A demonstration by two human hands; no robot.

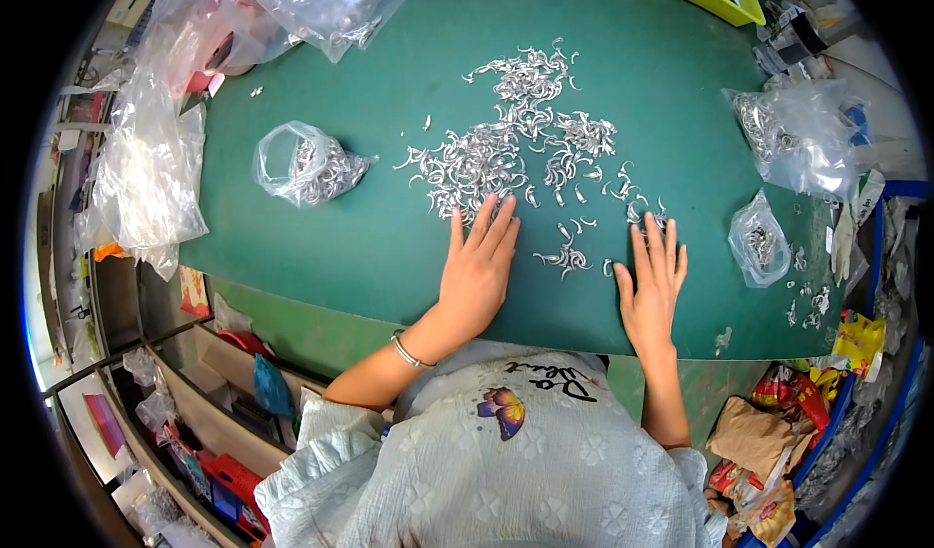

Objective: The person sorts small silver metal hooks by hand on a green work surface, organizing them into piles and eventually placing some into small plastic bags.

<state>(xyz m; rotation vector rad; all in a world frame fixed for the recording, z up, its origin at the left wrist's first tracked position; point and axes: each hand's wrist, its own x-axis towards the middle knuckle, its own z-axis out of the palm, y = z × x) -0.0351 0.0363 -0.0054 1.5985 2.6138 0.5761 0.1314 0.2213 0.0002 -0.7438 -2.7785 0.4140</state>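
A loose pile of small curved silvery metal pieces spreads over the middle of the green table. My left hand lies flat with fingers stretched, its fingertips touching the near edge of the pile. To the right, my right hand also rests with fingers spread, the tips at a few scattered pieces. Between the two hands sits a small cluster of the same pieces. Neither hand grips anything that I can see.
An open clear bag of metal pieces stands left. Large plastic bags cover the far left edge. Filled bags and a smaller bag lie right. A yellow-green tray sits at the far right; shelves stand below left.
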